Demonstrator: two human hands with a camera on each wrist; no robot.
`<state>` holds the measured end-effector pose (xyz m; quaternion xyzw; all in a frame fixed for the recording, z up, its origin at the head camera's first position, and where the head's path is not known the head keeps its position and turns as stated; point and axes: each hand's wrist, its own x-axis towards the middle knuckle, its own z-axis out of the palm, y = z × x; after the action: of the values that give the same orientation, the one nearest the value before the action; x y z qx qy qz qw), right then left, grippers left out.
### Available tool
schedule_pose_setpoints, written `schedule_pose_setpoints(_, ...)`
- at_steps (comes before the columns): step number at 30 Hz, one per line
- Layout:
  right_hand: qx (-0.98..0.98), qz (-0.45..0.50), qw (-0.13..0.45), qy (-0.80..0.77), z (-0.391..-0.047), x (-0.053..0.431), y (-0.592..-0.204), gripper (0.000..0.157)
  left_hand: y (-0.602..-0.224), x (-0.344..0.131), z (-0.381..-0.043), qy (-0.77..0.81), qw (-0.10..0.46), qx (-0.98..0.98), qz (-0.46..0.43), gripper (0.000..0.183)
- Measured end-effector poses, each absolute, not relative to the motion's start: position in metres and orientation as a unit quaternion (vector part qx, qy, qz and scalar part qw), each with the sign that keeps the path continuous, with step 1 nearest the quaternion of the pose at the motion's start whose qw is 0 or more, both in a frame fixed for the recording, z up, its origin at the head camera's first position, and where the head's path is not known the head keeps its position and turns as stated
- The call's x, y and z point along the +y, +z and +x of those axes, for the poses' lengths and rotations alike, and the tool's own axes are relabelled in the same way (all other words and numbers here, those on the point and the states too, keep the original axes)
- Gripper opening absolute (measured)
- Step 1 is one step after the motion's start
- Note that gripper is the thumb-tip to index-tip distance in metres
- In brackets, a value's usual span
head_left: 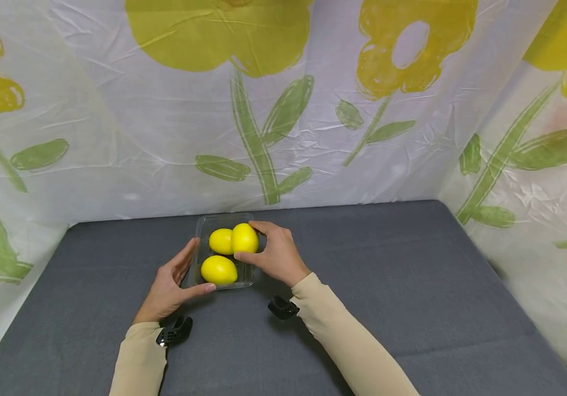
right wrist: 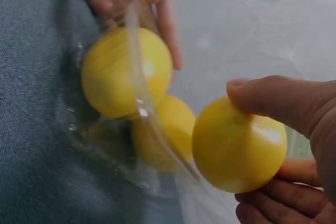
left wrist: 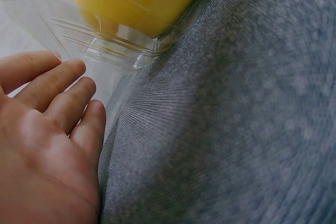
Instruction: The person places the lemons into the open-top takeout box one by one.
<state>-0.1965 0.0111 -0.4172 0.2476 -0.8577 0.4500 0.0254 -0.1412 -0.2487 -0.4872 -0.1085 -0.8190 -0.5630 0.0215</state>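
Note:
My right hand (head_left: pixel 278 256) holds a yellow lemon (head_left: pixel 245 238) between thumb and fingers, at the right side of a clear plastic container (head_left: pixel 214 221). In the right wrist view this lemon (right wrist: pixel 239 145) is raised by the container's rim. Two more lemons lie inside the container: one toward the back (head_left: pixel 220 241) and one toward the front (head_left: pixel 219 270). My left hand (head_left: pixel 171 286) spans the container's left front corner, its fingers extended along the left side and its thumb at the front rim. The left wrist view shows those fingers (left wrist: pixel 58 85) nearly straight beside the clear wall.
The container stands on a table with dark grey cloth (head_left: pixel 387 286), near the back edge. Behind and at the sides hangs a white curtain (head_left: pixel 139 137) printed with yellow flowers and green leaves. Black bands (head_left: pixel 283 308) sit at both wrists.

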Motion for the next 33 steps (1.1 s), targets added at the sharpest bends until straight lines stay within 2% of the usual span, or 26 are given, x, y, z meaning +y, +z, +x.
schedule_pose_setpoints(15,-0.889,0.276,0.000,0.366,-0.197,-0.006,-0.423,0.068,-0.487,-0.248,-0.141,-0.560,0.017,-0.822,-0.101,0.106)
schedule_pose_setpoints(24,-0.882,0.298,0.020,0.365,-0.197,-0.006,-0.422,0.059,-0.486,-0.249,-0.141,-0.563,0.019,-0.819,-0.108,0.105)
schedule_pose_setpoints(33,-0.912,0.316,0.029,0.260,-0.201,-0.011,-0.424,0.052,-0.486,-0.248,-0.141,-0.564,0.017,-0.819,-0.103,0.106)
